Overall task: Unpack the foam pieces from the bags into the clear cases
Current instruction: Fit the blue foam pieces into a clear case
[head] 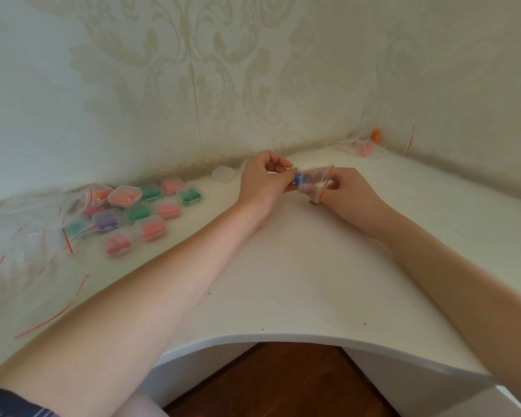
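Note:
Both hands meet over the middle of the white desk [298, 266], near the wall. My right hand [348, 188] grips a small clear zip bag [316, 180] with a red seal line. My left hand [263, 179] pinches a blue foam piece [300, 178] at the bag's mouth. An empty clear case [223, 173] lies just left of my left hand, against the wall. On the left, several closed clear cases [127, 215] hold orange, green, pink and purple foam.
Empty clear bags with red seal strips [27, 251] are heaped at the far left. In the back right corner lie another bag with pink foam [364, 149] and an orange piece [376, 135]. The desk's curved front edge [283, 338] is close to me.

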A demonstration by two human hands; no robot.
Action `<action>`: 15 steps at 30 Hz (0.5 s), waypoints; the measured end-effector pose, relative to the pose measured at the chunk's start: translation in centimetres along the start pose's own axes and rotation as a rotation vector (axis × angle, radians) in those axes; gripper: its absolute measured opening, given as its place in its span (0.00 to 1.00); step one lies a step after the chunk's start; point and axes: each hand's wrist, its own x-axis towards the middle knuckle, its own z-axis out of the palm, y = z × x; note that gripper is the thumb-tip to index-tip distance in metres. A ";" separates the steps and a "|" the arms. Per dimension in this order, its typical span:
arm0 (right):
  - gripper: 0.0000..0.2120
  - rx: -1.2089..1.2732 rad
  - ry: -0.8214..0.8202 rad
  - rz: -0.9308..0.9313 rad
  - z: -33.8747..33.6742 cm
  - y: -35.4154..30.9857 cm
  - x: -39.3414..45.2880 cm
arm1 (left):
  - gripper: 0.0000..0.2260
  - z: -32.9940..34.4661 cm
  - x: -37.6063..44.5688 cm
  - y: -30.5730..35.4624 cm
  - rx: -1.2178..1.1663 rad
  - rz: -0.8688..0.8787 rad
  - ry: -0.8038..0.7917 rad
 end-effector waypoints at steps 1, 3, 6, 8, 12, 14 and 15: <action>0.09 -0.046 0.016 -0.014 0.1 0.0 0.0 | 0.08 0.0 0.0 0.0 0.014 0.000 -0.003; 0.08 -0.153 0.072 -0.072 0.2 0.0 0.0 | 0.08 0.1 -0.1 -0.2 -0.015 -0.022 -0.015; 0.09 -0.268 0.159 -0.157 0.3 0.1 0.2 | 0.09 0.2 -0.2 -0.2 -0.095 -0.060 -0.021; 0.07 -0.271 0.195 -0.198 0.2 0.2 0.2 | 0.09 0.2 -0.1 -0.1 -0.120 -0.088 -0.009; 0.05 -0.289 0.145 -0.243 0.4 0.3 0.7 | 0.11 0.2 -0.1 0.2 -0.165 -0.158 0.050; 0.06 -0.310 0.098 -0.219 0.4 0.7 1.0 | 0.12 0.2 -0.1 0.3 -0.196 -0.176 0.082; 0.06 -0.310 0.082 -0.201 0.3 0.7 1.0 | 0.12 0.2 -0.1 0.2 -0.214 -0.181 0.088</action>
